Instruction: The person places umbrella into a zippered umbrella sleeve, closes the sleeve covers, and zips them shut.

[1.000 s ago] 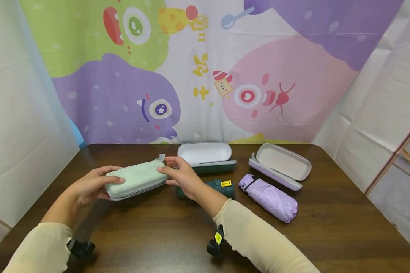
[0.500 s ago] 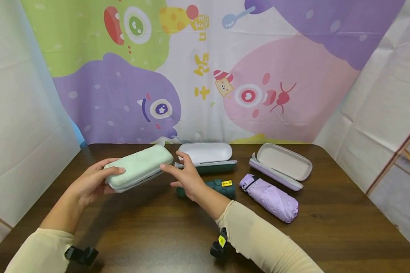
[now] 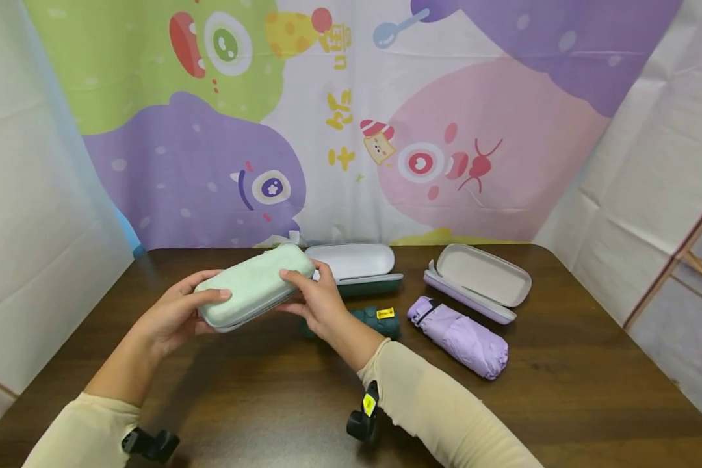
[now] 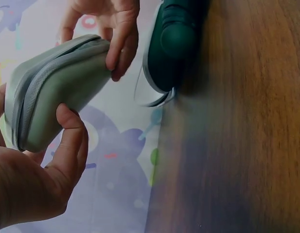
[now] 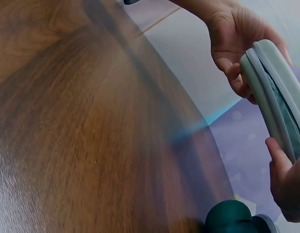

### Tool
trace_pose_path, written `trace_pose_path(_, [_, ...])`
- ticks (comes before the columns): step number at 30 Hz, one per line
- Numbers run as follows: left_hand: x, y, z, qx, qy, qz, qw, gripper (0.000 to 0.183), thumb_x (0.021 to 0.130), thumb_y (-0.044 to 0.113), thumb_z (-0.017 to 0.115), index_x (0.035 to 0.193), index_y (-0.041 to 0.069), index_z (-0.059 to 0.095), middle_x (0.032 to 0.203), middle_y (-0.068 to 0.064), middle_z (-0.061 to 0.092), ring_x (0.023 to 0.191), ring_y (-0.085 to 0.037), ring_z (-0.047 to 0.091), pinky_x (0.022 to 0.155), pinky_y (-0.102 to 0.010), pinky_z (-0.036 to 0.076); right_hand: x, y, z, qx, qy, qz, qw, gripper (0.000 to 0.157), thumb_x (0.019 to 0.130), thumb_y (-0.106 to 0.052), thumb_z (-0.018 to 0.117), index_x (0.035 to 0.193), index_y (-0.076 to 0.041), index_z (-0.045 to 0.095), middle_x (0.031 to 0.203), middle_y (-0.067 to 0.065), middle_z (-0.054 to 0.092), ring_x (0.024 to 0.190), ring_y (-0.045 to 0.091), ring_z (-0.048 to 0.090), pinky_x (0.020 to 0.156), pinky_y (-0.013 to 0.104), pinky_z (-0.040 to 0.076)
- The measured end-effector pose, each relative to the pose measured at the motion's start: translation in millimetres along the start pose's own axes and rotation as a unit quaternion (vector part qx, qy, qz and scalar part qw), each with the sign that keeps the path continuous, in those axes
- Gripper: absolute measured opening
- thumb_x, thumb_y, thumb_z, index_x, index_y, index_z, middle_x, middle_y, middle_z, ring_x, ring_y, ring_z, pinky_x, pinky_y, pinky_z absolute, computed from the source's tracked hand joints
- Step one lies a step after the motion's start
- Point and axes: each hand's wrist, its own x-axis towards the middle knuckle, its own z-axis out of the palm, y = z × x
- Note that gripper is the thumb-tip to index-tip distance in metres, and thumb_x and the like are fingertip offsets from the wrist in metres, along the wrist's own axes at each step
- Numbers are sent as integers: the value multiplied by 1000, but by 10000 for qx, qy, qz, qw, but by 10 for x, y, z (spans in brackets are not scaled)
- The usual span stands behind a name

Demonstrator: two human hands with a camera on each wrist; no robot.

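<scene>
A mint-green zip case (image 3: 254, 286) is held up over the table, its right end tilted upward. My left hand (image 3: 166, 318) grips the left end, thumb on top. At the right end my right hand (image 3: 322, 296) holds it, thumb on the upper face and fingers beneath. Along the side in the right wrist view, the mint case (image 5: 273, 90) shows its zip seam parted, with a darker green strip in the gap. Just behind my right wrist a folded dark green umbrella (image 3: 380, 323) lies partly hidden on the table.
An open dark green case (image 3: 374, 286) with a pale lining stands at the back centre. To its right lies an open lilac case (image 3: 485, 276). A folded lilac umbrella (image 3: 459, 338) rests in front of that. A printed curtain (image 3: 339, 195) hangs behind the table.
The mint case has risen and shifted right in my left hand. My right hand came off its right end, fingers spread, and now grips that end again.
</scene>
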Motion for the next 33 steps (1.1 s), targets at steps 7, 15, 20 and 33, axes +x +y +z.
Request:
trace_pose_path(7, [25,-32,30,90,-58,142,9998,30,92,8,65,116,24,58,114,-3,53,85,-20,64,71,-39,58,35,-45,-33,49,99,-76,9999,61,82,4,70,134,-9,41,116,20,48,80,30,61,78,60,52])
trace_pose_path(15, [36,-71,34,-223,-457,430,9978,19,100,15,54,116,24,59,110,-1,57,84,-17,64,71,-36,59,67,-102,-116,94,-172,-262,9995,56,83,7,67,132,-10,46,114,18,50,79,27,62,65,47,57])
trace_pose_path(20, [65,-112,-2,-751,-1297,700,9862,36,108,30,30,112,21,65,103,2,67,87,-17,67,76,-37,58,66,-163,-164,231,-595,-479,9968,53,83,9,64,130,-11,49,107,12,52,73,22,62,56,35,55])
trace_pose_path(33, [158,-451,313,-3376,-4261,408,8383,49,105,41,33,146,16,41,139,-18,50,121,-39,53,102,-54,41,78,-192,-250,740,-1851,-603,9781,48,83,10,53,120,-20,55,105,7,53,78,18,61,61,33,53])
